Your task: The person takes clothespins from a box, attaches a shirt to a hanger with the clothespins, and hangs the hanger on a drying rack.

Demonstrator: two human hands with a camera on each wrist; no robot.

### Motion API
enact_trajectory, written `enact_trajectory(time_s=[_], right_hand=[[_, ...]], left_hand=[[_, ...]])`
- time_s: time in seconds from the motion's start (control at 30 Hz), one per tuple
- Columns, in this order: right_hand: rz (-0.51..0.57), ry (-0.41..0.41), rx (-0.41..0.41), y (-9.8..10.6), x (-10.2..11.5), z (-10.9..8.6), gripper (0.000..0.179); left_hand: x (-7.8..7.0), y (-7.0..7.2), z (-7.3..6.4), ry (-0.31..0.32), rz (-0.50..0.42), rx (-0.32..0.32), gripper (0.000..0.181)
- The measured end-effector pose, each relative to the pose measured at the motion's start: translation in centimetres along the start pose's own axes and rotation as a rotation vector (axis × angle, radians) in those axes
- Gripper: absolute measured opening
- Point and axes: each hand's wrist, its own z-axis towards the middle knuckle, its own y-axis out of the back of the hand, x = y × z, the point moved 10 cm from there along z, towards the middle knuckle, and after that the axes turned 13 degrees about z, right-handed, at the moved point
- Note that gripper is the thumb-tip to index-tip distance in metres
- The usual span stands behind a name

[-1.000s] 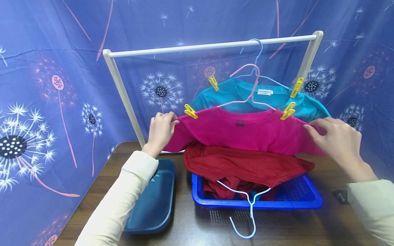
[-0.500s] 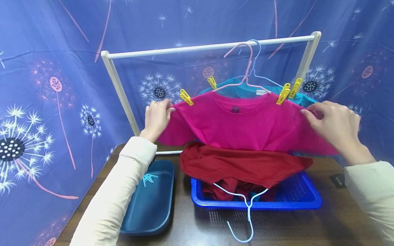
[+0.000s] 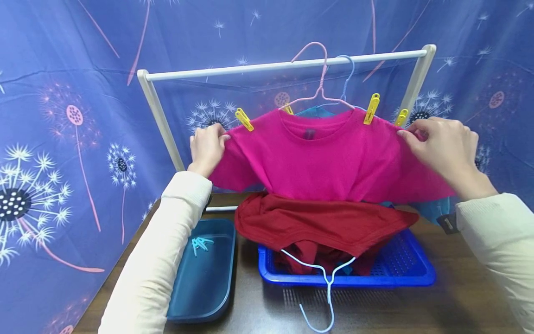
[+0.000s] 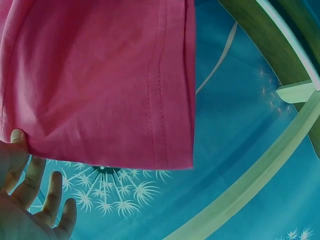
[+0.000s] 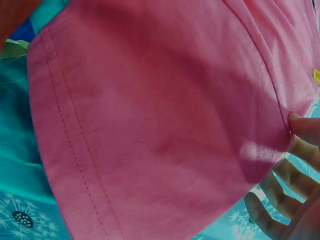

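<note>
The left hand (image 3: 207, 147) and right hand (image 3: 445, 147) pinch the magenta shirt (image 3: 313, 162) at its ten and two o'clock. Its bottom is hidden behind the red garment (image 3: 325, 220) at six o'clock; the teal shirt (image 3: 435, 210) behind is mostly covered.

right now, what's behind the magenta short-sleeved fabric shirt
Behind the magenta shirt: slivers of a turquoise fabric garment, two yellow plastic clips and part of a thin pale blue hanger. The garment's middle is covered.
</note>
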Motion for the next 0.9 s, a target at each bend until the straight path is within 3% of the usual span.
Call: enact_trajectory(time_s=[0.5, 0.9], right_hand=[[-0.015, -0.025, 0.02, -0.1, 0.4, 1.2, 0.023], [-0.024, -0.004, 0.011, -0.7, 0.4, 0.0, 0.022]], left_hand=[[0.1, 0.2, 0.9, 0.055, 0.012, 0.014, 0.014], [0.4, -2.3, 0.4, 0.075, 0.027, 0.071, 0.015]])
